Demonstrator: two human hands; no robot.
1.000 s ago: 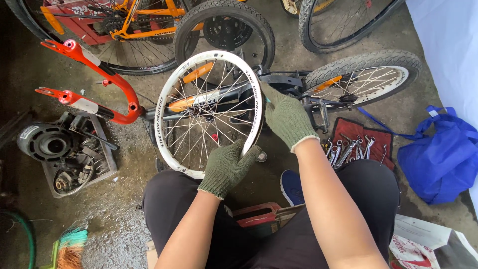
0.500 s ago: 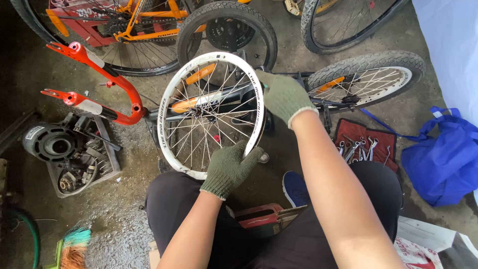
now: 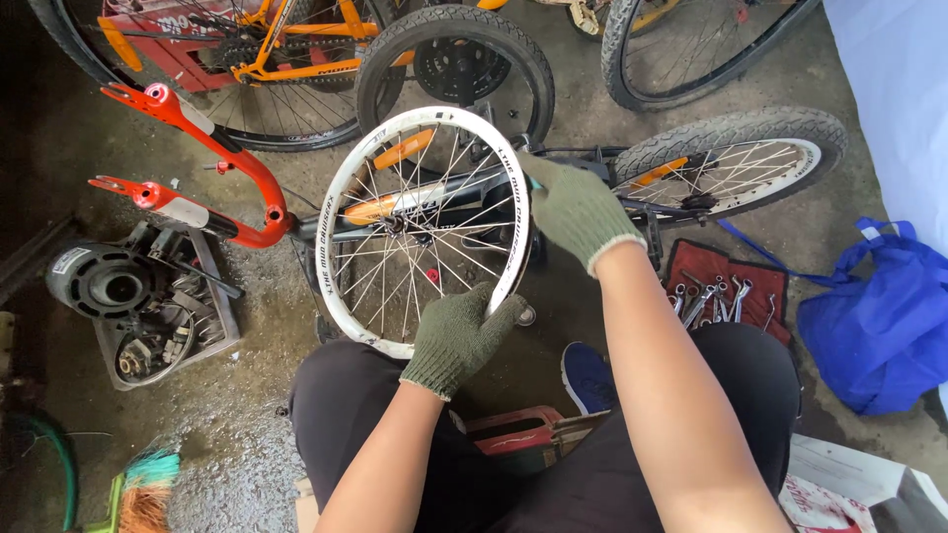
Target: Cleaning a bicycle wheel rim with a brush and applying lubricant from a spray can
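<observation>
Both gloved hands, left hand (image 3: 456,339) and right hand (image 3: 578,209), grip the white wheel (image 3: 425,229). A red pouch (image 3: 726,286) holds wrenches (image 3: 706,299) (shiny ones), and a tray (image 3: 222,314) holds metal parts (image 3: 158,341).

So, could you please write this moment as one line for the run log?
left hand: grips white rim low edge | right hand: grips rim right edge | wheel: upright, no tyre | wrench roll: open, right

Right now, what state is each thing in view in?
White wheel rim: bare, no tyre, held upright.
Left hand: gloved, gripping rim's lower edge.
Right hand: gloved, gripping rim's right edge.
Wrench roll: unrolled, wrenches showing.
Blue bag: slumped on floor.
Tyred wheel: lying beside the rim.
</observation>
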